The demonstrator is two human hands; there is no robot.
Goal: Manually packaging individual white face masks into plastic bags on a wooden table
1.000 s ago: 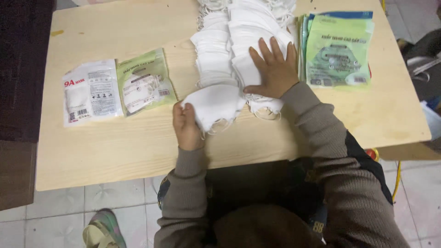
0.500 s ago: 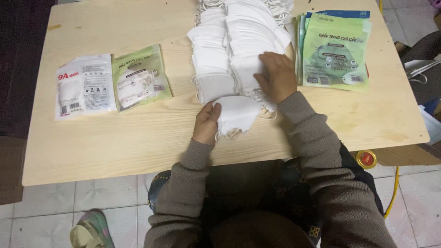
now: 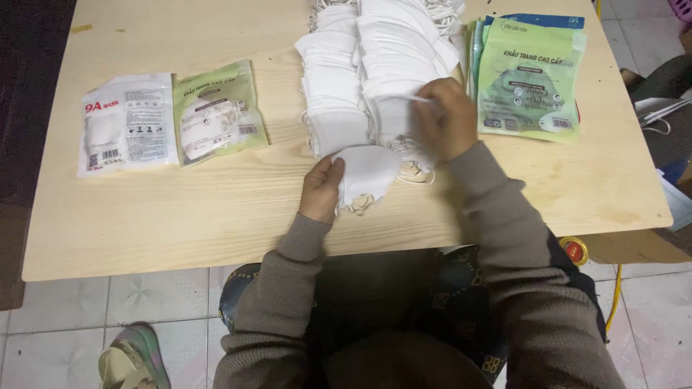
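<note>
We count two hands: our left hand (image 3: 322, 189) and our right hand (image 3: 448, 119). On the wooden table (image 3: 180, 209), one of it, lie two single flat packets at the left: one white packet (image 3: 126, 133) and one green packet (image 3: 218, 112). At the right sits one stack of green packets (image 3: 530, 75); how many it holds we cannot tell. White masks lie in two overlapping rows (image 3: 360, 72), too many and too closely layered to count. One small bundle of masks (image 3: 367, 176) lies apart, nearest us. One shoe (image 3: 133, 356) shows on the floor.

Both hands (image 3: 322, 189) (image 3: 447, 119) curled, fingers bent.
</note>
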